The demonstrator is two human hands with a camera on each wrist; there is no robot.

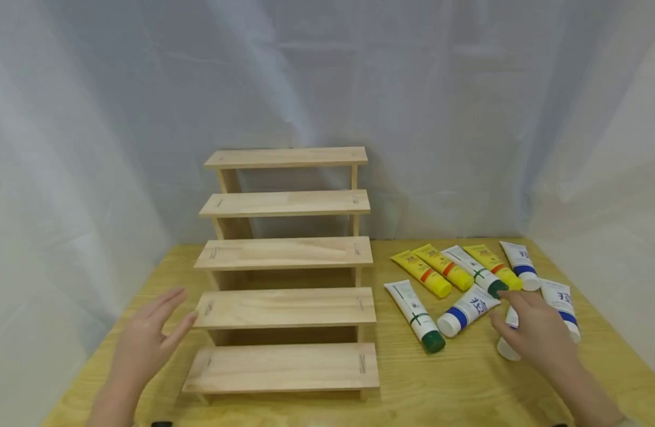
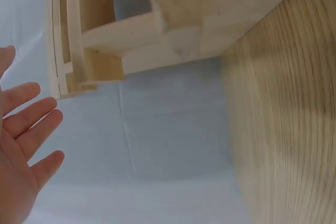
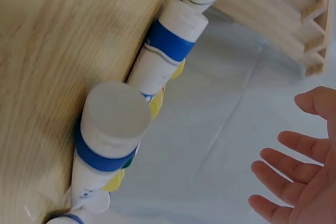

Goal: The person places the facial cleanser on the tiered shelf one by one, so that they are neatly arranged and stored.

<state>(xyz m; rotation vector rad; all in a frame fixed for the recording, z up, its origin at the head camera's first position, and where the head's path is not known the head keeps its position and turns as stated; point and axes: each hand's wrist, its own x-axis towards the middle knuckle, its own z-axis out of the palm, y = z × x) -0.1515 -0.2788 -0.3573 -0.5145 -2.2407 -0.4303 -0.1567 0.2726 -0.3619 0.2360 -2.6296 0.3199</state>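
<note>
My left hand [image 1: 146, 341] hovers by the left side of a wooden five-step stand [image 1: 285, 308], fingers extended and holding nothing. In the left wrist view its spread fingers [image 2: 39, 127] show beside the stand's side. Over on the right, my right hand [image 1: 541, 332] is above a group of tubes, its fingers loosely extended with nothing in them. It partly hides a white tube with a white cap [image 1: 509, 350]. Close to it lie a blue-banded white tube [image 1: 469, 309] and another [image 1: 561, 305]. In the right wrist view a blue-banded tube [image 3: 107, 142] lies apart from the fingers.
Yellow tubes [image 1: 423, 274] and a green-capped white tube [image 1: 474, 270] lie toward the table's back right. Another green-capped tube [image 1: 415, 314] is nearest the stand. A blue-banded tube [image 1: 520, 264] lies farther back. Pale sheeting [image 1: 439, 118] surrounds the wooden table [image 1: 429, 391].
</note>
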